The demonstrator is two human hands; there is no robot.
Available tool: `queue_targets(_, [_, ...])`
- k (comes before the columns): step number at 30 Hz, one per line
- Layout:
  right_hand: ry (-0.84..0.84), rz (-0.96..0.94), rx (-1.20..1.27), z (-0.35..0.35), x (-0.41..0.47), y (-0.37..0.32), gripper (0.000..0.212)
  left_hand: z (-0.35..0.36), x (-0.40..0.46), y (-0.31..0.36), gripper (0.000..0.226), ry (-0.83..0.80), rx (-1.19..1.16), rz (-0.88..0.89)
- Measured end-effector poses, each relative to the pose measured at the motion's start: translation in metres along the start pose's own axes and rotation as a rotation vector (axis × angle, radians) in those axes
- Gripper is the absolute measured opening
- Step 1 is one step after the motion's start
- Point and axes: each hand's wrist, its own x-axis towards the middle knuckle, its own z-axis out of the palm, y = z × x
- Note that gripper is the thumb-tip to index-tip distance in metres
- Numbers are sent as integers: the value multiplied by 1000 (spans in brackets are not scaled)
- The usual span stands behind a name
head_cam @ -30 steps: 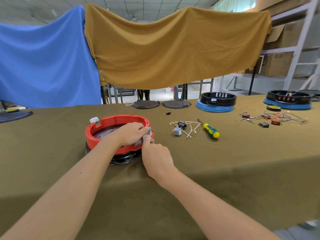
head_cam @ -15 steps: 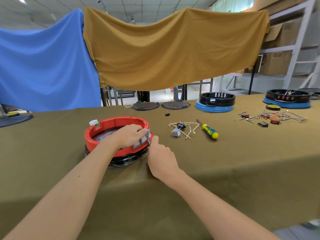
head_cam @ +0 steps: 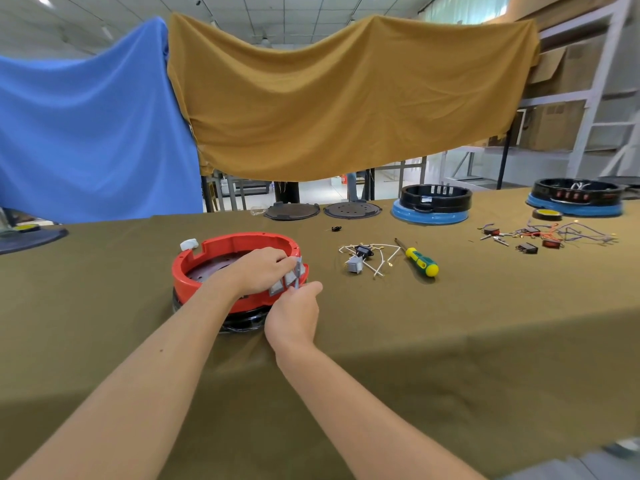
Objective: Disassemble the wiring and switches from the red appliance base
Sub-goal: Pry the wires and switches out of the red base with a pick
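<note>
The round red plastic appliance base sits on the olive-green cloth-covered table, stacked on a black glossy lower ring, at the near-left of the work area. The left hand reaches over the rim from inside, fingers curled onto the row of 3 grey rocker switches set in the front wall. The right hand is just outside that wall, thumb and forefinger pinched on the lower edge of the middle switch.

Compared with 1 second ago, the right hand has dropped from the top of the switch block to below it, and the grey switches now stand visibly proud of the red wall, tilted outward, where before they were mostly covered by both hands. I judge this to mean the switches are being pushed out from behind and are starting to leave their slots, though whether any is fully free cannot be told.

To the right lie a loose grey switch with white wires and a green-and-yellow-handled screwdriver, so part of the wiring appears to be out already; the remaining switch row looks like the step in hand.
</note>
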Motion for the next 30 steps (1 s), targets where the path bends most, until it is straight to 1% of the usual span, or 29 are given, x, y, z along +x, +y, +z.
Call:
queue_targets(3, [-2, 21, 43, -2, 1, 2, 9, 1, 1, -2, 48, 5, -2, 3])
queue_targets(9, [-5, 19, 21, -2, 4, 3, 11, 3, 2, -3, 51, 8, -14, 1])
queue_targets(17, [-44, -39, -48, -8, 4, 2, 6, 3, 1, -4, 49, -5, -26, 3])
queue_targets(19, [-63, -79, -126, -11, 5, -3, 6, 3, 1, -4, 46, -4, -23, 14])
queue_targets(22, [-120, -107, -265, -22, 12, -11, 15, 2, 2, -4, 44, -7, -41, 25])
queue_targets(25, [-208, -161, -409, -36, 21, -16, 12, 2, 2, -5, 46, -7, -36, 21])
queue_targets(27, [-249, -224, -529, -44, 26, -16, 10, 2, 3, -6, 46, -6, -29, 18])
queue_targets(30, [-303, -321, -679, -52, 31, -14, 3, 2, 3, -5, 47, -13, -27, 13])
